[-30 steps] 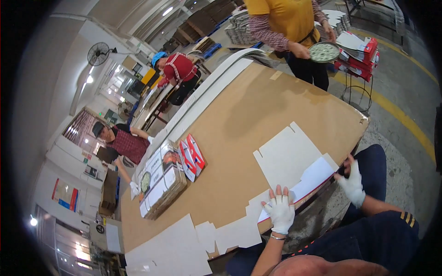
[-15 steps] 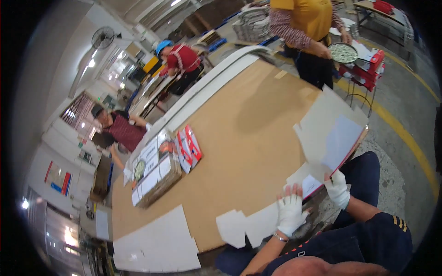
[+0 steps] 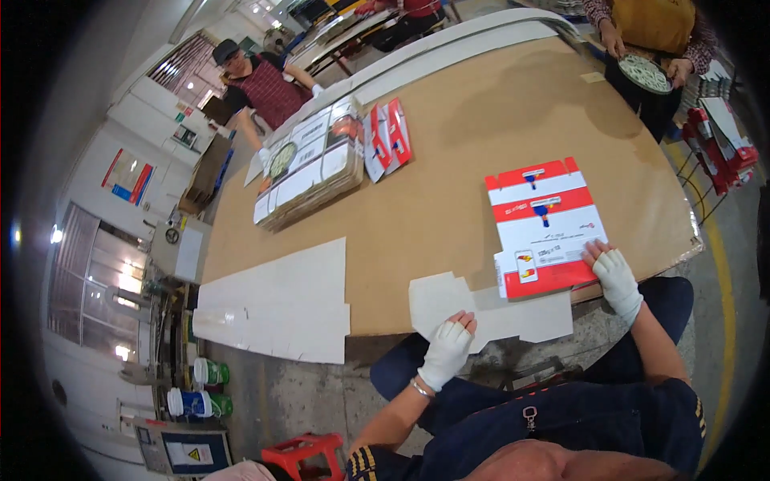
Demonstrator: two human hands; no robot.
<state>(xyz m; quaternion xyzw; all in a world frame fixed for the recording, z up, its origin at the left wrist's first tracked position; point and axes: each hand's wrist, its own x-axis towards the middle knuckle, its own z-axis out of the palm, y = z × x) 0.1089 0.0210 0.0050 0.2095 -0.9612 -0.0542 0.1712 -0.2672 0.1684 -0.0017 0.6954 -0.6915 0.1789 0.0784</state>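
A flat red-and-white carton blank [image 3: 547, 228] lies printed side up near the table's front edge. My right hand [image 3: 618, 284], in a white fingerless glove, rests on its right lower corner, fingers stretched out; the thumb is hidden. Partly under this blank is a white card blank [image 3: 437, 301] with cut edges, reaching over the table edge. My left hand [image 3: 447, 353], gloved the same way, is closed at its near edge, fingertips together on the card.
A strapped stack of flat cartons [image 3: 313, 164] stands left of centre, beside folded red-and-white cartons [image 3: 387, 140]. White card sheets [image 3: 281, 305] overlap the table's left front edge. A co-worker [image 3: 269, 88] reaches to the stack; another person holds a round tray [image 3: 644, 74]. A red stool [image 3: 305, 455] stands below.
The carton blank has turned from its plain side to its printed side and lies flatter. My left hand has moved left and drawn its fingers together; my right hand has flattened. The view has swung right.
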